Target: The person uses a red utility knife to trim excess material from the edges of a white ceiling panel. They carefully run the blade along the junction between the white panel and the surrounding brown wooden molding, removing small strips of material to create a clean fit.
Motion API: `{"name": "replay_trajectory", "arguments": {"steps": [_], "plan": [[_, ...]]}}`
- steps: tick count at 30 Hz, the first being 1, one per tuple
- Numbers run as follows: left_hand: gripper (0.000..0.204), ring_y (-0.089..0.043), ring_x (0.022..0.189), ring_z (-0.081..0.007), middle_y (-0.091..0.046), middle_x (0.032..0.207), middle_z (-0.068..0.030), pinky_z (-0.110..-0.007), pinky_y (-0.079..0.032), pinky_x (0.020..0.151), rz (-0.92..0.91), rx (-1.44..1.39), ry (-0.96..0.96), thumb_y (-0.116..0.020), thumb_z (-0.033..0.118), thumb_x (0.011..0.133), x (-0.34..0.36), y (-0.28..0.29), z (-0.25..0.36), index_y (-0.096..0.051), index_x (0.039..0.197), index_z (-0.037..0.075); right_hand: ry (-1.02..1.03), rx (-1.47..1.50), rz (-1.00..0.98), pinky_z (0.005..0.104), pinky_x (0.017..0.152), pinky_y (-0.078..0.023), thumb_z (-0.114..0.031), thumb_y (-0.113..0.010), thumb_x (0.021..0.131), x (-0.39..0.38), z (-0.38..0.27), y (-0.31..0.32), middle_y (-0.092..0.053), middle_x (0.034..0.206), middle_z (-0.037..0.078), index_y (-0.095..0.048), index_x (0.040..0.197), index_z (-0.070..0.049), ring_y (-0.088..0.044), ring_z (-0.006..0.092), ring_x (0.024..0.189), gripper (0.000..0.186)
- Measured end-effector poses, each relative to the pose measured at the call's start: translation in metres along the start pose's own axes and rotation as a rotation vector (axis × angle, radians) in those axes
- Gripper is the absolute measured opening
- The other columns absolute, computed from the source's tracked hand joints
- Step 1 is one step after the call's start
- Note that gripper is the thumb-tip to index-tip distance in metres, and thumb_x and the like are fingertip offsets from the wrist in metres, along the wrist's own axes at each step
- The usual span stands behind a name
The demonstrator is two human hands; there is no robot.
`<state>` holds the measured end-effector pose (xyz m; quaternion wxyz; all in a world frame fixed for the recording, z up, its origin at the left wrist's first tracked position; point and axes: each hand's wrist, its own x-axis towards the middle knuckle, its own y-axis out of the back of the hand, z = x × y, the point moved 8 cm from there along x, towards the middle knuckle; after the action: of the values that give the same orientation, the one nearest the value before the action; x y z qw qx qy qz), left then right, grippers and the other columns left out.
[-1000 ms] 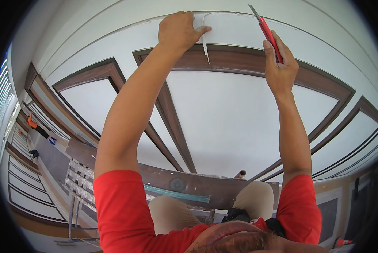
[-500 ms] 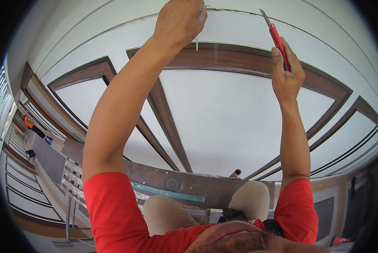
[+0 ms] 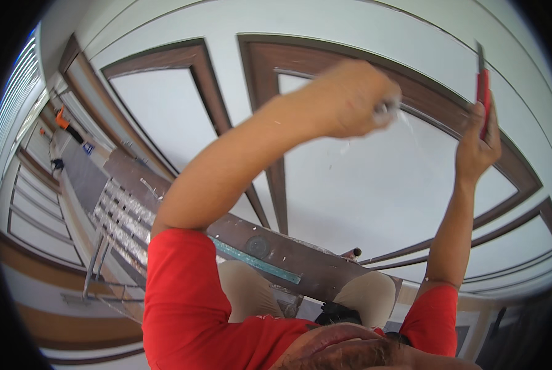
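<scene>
A red utility knife (image 3: 483, 92) is held at the upper right of the frame in the right hand (image 3: 480, 139). Its grip is pinched on the handle between thumb and fingers, with the blade (image 3: 480, 58) pointed up, seemingly so that the edge is kept away from the fingers and from the other arm.

The left hand (image 3: 362, 102) is raised at the upper centre, blurred. Its grip is curled shut, apparently around a pale scrap (image 3: 385, 110); the fist is probably closed so that so light a piece is not dropped. The scrap's exact shape cannot be told.

Behind both hands, a white panel (image 3: 374, 185) is bordered by dark brown moulding (image 3: 260, 68). Across the lower centre, a brown plank (image 3: 316, 271) is seen, with a teal strip (image 3: 260, 264) laid lengthwise along it, perhaps because the plank is narrow. At the far left, a person in orange (image 3: 61, 117) is shown, well apart.
</scene>
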<state>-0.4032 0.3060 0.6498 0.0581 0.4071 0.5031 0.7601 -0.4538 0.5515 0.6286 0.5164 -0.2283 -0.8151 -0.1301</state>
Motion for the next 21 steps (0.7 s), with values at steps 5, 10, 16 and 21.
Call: {"name": "replay_trajectory", "arguments": {"steps": [5,10,16,21], "plan": [[0.026,-0.070,0.091,-0.0377,-0.075,0.093,-0.0179,-0.046,-0.055,0.085,-0.556,-0.234,0.132,-0.075,0.028,0.089,-0.045,-0.103,0.012,-0.076,0.101,0.004,-0.163,0.156,-0.014,0.0218,0.061,-0.043,-0.043,-0.060,0.105,-0.011,-0.010,-0.004,-0.062,0.081,0.001,-0.067,0.123,-0.001,-0.052,0.0050,0.070,0.047],[0.031,-0.070,0.088,-0.0355,-0.073,0.092,-0.0154,-0.044,-0.055,0.081,-0.169,-0.130,0.045,-0.077,0.033,0.088,-0.032,-0.091,0.004,-0.078,0.101,0.005,-0.125,0.218,-0.083,0.0206,0.057,-0.035,-0.044,-0.057,0.106,-0.026,-0.031,-0.010,-0.056,0.075,-0.001,-0.065,0.108,-0.001,-0.046,0.0042,0.064,0.044],[0.036,-0.065,0.070,-0.0257,-0.071,0.085,-0.0105,-0.037,-0.052,0.067,0.503,0.058,0.095,-0.079,0.037,0.087,0.028,0.006,-0.043,-0.078,0.108,0.007,-0.206,0.361,0.089,0.0209,0.053,-0.038,-0.047,-0.055,0.107,-0.056,-0.023,0.010,-0.061,0.085,0.003,-0.063,0.109,-0.001,-0.054,0.0073,0.065,0.047],[0.025,-0.068,0.082,-0.0376,-0.070,0.083,-0.0211,-0.046,-0.054,0.077,0.597,0.291,0.260,-0.071,0.023,0.092,0.071,0.052,-0.047,-0.074,0.100,-0.001,-0.332,0.493,0.252,0.0206,0.048,-0.039,-0.048,-0.055,0.106,-0.071,0.000,0.031,-0.064,0.090,0.006,-0.062,0.107,-0.001,-0.058,0.0091,0.063,0.048]]}}
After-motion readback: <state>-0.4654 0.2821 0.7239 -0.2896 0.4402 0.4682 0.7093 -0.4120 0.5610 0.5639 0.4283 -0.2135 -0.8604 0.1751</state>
